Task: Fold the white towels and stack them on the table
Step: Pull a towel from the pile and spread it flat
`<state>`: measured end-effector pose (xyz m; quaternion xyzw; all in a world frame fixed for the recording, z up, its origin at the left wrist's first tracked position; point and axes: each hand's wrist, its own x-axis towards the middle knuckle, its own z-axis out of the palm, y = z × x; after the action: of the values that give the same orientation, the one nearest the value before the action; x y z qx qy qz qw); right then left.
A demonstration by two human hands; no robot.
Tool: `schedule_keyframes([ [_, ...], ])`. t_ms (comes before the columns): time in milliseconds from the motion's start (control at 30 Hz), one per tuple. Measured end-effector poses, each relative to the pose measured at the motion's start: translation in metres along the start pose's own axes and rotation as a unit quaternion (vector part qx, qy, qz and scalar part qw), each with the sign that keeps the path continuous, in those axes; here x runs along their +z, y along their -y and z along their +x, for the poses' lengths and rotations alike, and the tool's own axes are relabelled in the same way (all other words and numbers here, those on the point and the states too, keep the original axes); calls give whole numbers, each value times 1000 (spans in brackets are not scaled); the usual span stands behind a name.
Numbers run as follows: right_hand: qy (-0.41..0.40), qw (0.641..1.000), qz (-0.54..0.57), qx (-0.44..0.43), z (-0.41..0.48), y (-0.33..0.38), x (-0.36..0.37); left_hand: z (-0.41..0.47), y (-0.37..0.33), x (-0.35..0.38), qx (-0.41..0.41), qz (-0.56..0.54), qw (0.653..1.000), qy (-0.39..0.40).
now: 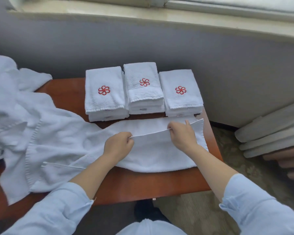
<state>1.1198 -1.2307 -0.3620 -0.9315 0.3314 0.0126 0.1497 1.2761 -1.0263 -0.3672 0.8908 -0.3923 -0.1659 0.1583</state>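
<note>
A white towel (153,150) lies spread across the brown table (136,184), its near half doubled over. My left hand (118,144) pinches the folded hem at its left end. My right hand (182,134) pinches the same hem further right, and the edge is lifted slightly between them. Behind the towel stand three stacks of folded white towels with a red pinwheel emblem on top: a left stack (104,94), a middle stack (143,88) and a right stack (181,94).
A heap of unfolded white towels (19,119) covers the table's left side and hangs over its front edge. A grey wall and a window sill rise behind the table. Stacked grey and pinkish cushions (275,138) lie on the carpet to the right.
</note>
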Motion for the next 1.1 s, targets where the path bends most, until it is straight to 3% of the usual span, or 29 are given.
schedule_keyframes([
  [400,0,999,-18,-33,-181,9,-2,-142,-6,9,67,19,997,30],
  [667,91,996,-8,-6,-264,-2,34,-205,-1,39,64,73,987,128],
  [867,140,990,24,24,-266,-12,33,-198,-12,41,39,68,973,217],
  [1100,99,991,78,50,-188,-44,2,-128,-48,35,37,31,991,122],
])
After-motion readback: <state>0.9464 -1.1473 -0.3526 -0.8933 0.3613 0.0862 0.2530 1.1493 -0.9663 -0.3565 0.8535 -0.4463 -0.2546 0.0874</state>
